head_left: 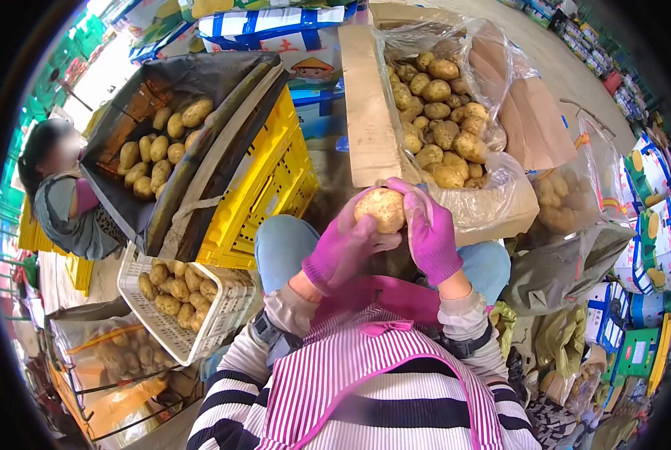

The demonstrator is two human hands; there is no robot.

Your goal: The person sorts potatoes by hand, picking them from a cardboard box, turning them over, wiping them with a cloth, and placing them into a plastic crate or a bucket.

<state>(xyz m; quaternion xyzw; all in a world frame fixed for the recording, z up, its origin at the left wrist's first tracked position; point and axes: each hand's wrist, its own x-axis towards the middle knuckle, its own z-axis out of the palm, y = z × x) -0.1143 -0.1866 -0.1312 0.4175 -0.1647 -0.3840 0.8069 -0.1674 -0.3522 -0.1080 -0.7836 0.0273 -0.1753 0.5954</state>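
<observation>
A pale, speckled potato is held between both of my gloved hands, just above my lap. My left hand, in a magenta knit glove, wraps round its left and lower side. The fingers of my right hand, gloved alike, press against its right edge. Just beyond the hands stands an open cardboard box lined with clear plastic, with many potatoes inside. To the left, a dark-lined bin on yellow crates holds more potatoes.
A white plastic basket of potatoes sits at lower left, by a wire rack with bagged potatoes. Another person is at far left. On the right are a plastic bag of potatoes, a grey-green sack and a green scale.
</observation>
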